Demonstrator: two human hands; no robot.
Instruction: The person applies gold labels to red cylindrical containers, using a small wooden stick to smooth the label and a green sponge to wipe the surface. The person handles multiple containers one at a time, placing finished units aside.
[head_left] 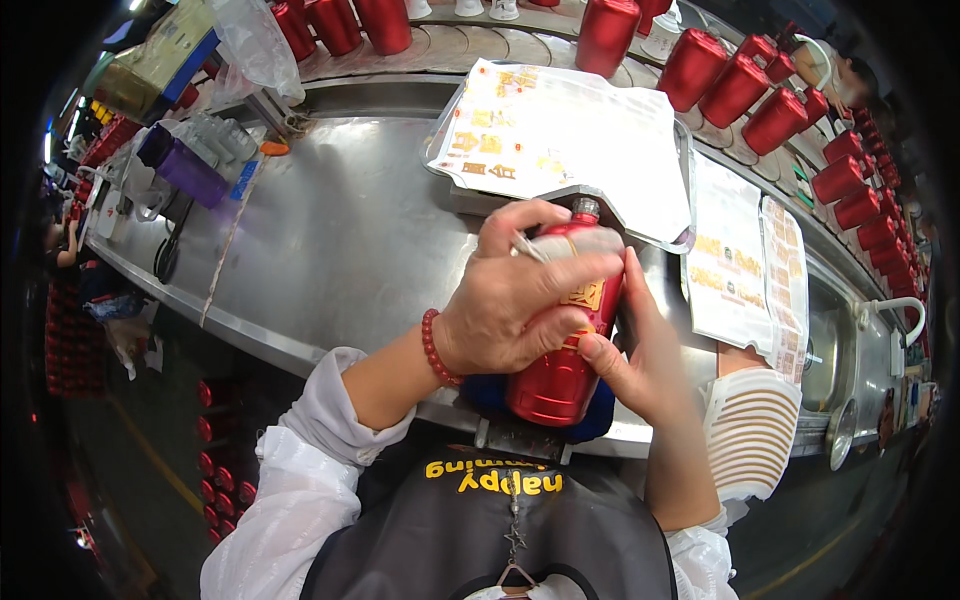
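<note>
A glossy red bottle (552,388) with gold lettering lies in front of me, its clear-topped neck pointing away and its base toward me. Dark blue padding (600,412) shows under its base. My left hand (520,290), a red bead bracelet at its wrist, is closed over the bottle's upper part, thumb on the gold lettering. A pale strip or covering lies at its fingers; what it is I cannot make out. My right hand (645,365) grips the bottle's right side, thumb on the front and fingers along the edge, slightly blurred.
Sheets of gold-printed labels (560,130) lie on a raised support just beyond the bottle. More label sheets (735,265) lie at the right, near a sink (826,350). Red bottles (735,90) line a conveyor (470,45) behind. A purple bottle (190,170) stands left on the steel table (330,220).
</note>
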